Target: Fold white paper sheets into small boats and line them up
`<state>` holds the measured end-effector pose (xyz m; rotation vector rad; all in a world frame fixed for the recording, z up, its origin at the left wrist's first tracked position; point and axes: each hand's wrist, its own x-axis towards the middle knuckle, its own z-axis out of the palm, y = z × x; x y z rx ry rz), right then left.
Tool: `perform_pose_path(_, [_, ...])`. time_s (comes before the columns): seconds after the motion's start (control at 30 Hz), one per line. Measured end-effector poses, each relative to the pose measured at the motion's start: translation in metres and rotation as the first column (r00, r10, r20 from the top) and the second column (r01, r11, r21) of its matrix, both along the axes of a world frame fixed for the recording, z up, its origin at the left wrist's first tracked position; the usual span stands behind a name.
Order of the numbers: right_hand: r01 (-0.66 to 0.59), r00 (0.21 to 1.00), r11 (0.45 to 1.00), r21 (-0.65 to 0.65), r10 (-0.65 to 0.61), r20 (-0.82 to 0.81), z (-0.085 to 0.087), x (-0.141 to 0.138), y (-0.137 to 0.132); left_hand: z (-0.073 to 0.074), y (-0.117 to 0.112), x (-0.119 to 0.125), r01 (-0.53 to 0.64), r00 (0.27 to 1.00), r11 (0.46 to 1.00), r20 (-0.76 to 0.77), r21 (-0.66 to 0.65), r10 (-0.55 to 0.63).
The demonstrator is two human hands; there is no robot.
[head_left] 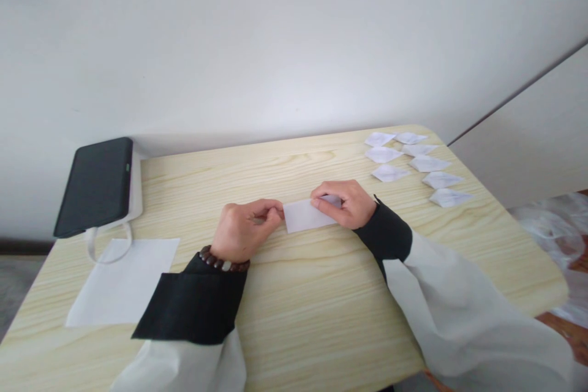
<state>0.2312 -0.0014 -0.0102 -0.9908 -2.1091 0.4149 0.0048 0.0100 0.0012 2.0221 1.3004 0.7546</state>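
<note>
Head view: eight folded papers [429, 163] look finished; right hand [353, 204] holds a flat strip [303, 216], left hand [243, 229] pinched narrow at its edge; a sheet [124, 294] remains unfolded.

Soft, fairly bright light spreads evenly around me, palest on the wall [312, 89] just beyond the table [294, 306], greyer toward the upper left corner. Only faint, blurred-edged shadows lie under my left hand [245, 226] and right hand [346, 203]. The white paper [301, 217] looks washed out. My wide view stretches the right sleeve [478, 312] cornerward, and the clear plastic [546, 226] at the edge smears softly.
</note>
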Motion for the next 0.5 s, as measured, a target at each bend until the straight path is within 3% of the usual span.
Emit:
perform_pose_path(0.1, [0.079, 0.997, 0.997, -0.013, -0.079, -0.017, 0.000, 0.010, 0.002, -0.004, 0.003, -0.006, -0.049, 0.993, 0.994, 0.098, -0.092, 0.059])
perform_pose_path(0.23, [0.015, 1.000, 0.998, -0.061, -0.015, -0.006, 0.000, 0.005, 0.001, -0.005, 0.002, -0.002, 0.022, 0.980, 0.993, 0.197, -0.118, 0.002])
perform_pose_path(0.4, [-0.002, 1.000, 0.999, -0.033, 0.002, -0.020, -0.002, -0.015, -0.005, 0.000, -0.003, 0.010, 0.120, 0.993, 0.993, -0.019, 0.012, -0.120])
perform_pose_path(0.5, [-0.007, 0.999, 0.999, -0.037, 0.006, -0.034, -0.003, -0.018, -0.007, 0.000, -0.003, 0.012, 0.170, 0.985, 0.985, -0.036, 0.018, -0.170])
